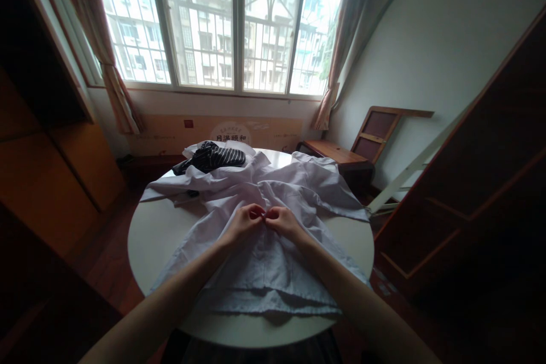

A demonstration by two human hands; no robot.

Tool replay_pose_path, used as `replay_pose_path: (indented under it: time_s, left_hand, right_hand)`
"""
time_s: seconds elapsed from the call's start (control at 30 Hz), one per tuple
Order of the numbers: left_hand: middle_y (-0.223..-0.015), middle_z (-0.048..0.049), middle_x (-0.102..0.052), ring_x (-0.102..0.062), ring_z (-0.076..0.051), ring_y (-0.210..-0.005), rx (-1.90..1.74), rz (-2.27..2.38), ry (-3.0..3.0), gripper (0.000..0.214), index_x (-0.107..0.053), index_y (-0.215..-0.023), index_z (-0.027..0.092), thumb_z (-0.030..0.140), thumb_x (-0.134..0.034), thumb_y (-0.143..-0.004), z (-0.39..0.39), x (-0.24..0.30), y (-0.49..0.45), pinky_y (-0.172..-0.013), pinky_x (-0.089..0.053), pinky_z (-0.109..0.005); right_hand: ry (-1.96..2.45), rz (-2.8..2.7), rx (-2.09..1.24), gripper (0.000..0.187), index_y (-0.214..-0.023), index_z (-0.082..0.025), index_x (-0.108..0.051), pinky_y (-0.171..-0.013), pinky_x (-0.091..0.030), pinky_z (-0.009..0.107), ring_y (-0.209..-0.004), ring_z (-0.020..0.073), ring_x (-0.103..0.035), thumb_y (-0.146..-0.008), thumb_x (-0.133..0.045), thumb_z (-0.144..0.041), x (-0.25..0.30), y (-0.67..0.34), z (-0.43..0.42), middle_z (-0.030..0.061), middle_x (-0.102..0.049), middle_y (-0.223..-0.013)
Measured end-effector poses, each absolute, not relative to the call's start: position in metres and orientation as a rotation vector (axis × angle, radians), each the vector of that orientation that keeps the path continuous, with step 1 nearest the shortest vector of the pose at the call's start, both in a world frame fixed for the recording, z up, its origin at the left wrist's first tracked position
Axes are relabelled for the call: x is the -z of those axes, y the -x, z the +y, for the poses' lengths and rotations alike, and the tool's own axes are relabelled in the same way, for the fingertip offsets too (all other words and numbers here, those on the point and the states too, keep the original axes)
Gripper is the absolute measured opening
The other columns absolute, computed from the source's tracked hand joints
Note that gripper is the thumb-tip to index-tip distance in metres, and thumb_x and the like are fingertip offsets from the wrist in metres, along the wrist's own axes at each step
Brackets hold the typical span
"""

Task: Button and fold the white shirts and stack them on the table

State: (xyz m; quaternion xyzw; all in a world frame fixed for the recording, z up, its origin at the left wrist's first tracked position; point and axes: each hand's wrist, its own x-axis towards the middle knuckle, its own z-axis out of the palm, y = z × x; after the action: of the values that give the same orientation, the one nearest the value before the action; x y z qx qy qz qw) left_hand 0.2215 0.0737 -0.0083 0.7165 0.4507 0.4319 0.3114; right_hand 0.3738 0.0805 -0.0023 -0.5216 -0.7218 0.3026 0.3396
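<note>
A white shirt (264,261) lies spread over a round white table (162,233), sleeves reaching out to both sides. My left hand (244,222) and my right hand (284,220) meet at the middle of the shirt's front, below the collar. Both hands have their fingers pinched together on the front edges of the shirt. What sits between the fingertips is too small to make out.
A dark striped garment (213,157) lies on another white cloth at the table's far side. A low wooden table (333,153) and a leaning folding table (377,128) stand at the right. Wooden cabinets flank both sides. A large window fills the far wall.
</note>
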Motion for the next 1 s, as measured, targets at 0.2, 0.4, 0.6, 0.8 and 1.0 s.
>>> replay_pose_path:
  time_s: [0.2,0.4,0.6,0.8,1.0]
  left_hand:
    - [-0.074,-0.0034,-0.067,-0.061,-0.015,-0.071,-1.135,1.246,-1.917,0.014,-0.064,-0.077,0.015,0.016,-0.053,-0.069,0.072,0.010,-0.221,-0.061,-0.045,-0.021]
    - [-0.070,-0.0020,-0.064,-0.058,-0.014,-0.068,-1.167,1.286,-1.957,0.009,-0.062,-0.071,0.015,0.017,-0.054,-0.068,0.070,0.007,-0.223,-0.060,-0.042,-0.022]
    - [-0.062,0.0014,-0.056,-0.051,-0.011,-0.060,-1.193,1.326,-1.958,0.008,-0.055,-0.062,0.015,0.021,-0.057,-0.066,0.069,0.005,-0.225,-0.055,-0.036,-0.021]
    - [-0.060,0.0020,-0.054,-0.049,-0.011,-0.059,-1.197,1.315,-1.917,0.010,-0.054,-0.061,0.014,0.023,-0.057,-0.065,0.070,0.003,-0.227,-0.054,-0.034,-0.021]
    - [-0.058,0.0028,-0.053,-0.048,-0.010,-0.057,-1.184,1.250,-1.836,0.008,-0.053,-0.060,0.014,0.020,-0.058,-0.061,0.076,0.009,-0.226,-0.052,-0.034,-0.020]
  right_hand:
    - [1.366,-1.825,-0.874,0.009,-0.063,-0.013,-0.065,-0.043,-0.034,0.019,-0.047,0.0099,-0.050,-0.061,-0.059,-0.019,0.003,-0.374,0.082,-0.0006,-0.057,-0.050]
    - [1.309,-1.743,-1.101,0.008,-0.062,-0.013,-0.063,-0.035,-0.030,0.019,-0.037,0.0078,-0.044,-0.063,-0.058,-0.020,0.005,-0.376,0.085,-0.0016,-0.054,-0.046]
    - [1.229,-1.660,-1.232,0.007,-0.065,-0.013,-0.063,-0.036,-0.030,0.018,-0.038,0.0071,-0.044,-0.064,-0.058,-0.019,0.010,-0.378,0.090,-0.0015,-0.055,-0.048]
    - [1.237,-1.655,-1.218,0.005,-0.064,-0.014,-0.062,-0.038,-0.030,0.018,-0.040,0.0067,-0.043,-0.064,-0.057,-0.015,0.013,-0.378,0.093,-0.0028,-0.053,-0.047]
    - [1.317,-1.676,-1.159,0.006,-0.064,-0.013,-0.062,-0.040,-0.030,0.019,-0.041,0.0068,-0.042,-0.064,-0.057,-0.015,0.009,-0.378,0.091,-0.0034,-0.051,-0.048]
